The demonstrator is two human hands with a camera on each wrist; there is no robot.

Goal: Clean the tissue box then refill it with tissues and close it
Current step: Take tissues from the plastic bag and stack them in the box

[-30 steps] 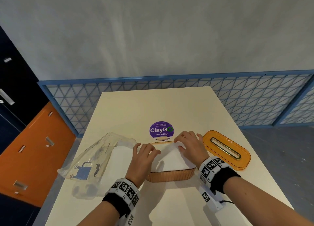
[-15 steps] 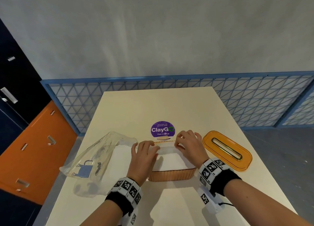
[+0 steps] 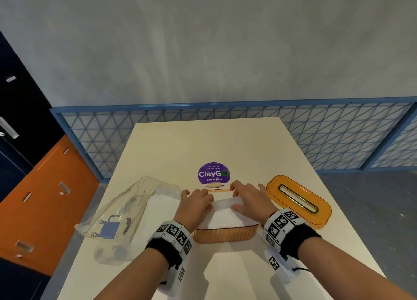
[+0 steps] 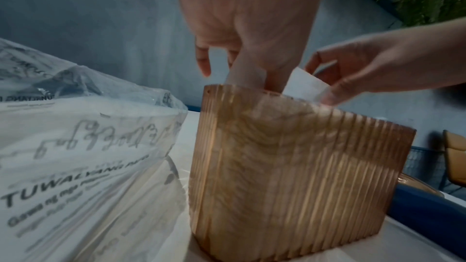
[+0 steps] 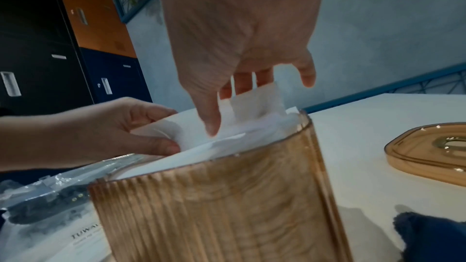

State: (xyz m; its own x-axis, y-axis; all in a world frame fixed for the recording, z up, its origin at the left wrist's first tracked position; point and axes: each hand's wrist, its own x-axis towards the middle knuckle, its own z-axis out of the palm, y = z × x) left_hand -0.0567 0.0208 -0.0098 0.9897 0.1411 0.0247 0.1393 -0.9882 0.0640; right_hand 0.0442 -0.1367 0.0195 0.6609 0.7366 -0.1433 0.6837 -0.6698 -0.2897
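Observation:
An amber ribbed tissue box (image 3: 225, 235) stands open near the table's front, filled to the rim with white tissues (image 3: 225, 217). My left hand (image 3: 206, 199) and right hand (image 3: 235, 197) hover over its far half, and each pinches an end of the top tissue sheet, raised as a strip between them. The left wrist view shows the box (image 4: 290, 156) from the side, with my left hand (image 4: 252, 75) holding the sheet at the rim. In the right wrist view my right hand (image 5: 227, 111) pinches the sheet above the box (image 5: 214, 206). The amber slotted lid (image 3: 297, 200) lies flat to the right.
A clear plastic tissue pack (image 3: 126, 209) with printed text lies just left of the box, still holding white tissues. A purple round sticker (image 3: 213, 173) sits on the table behind the box. Beyond the far table edge runs a blue mesh fence, with orange cabinets at left.
Both hands have shifted slightly on the box top and drawn the top sheet up into a raised strip between them. Box, lid and plastic pack have not moved.

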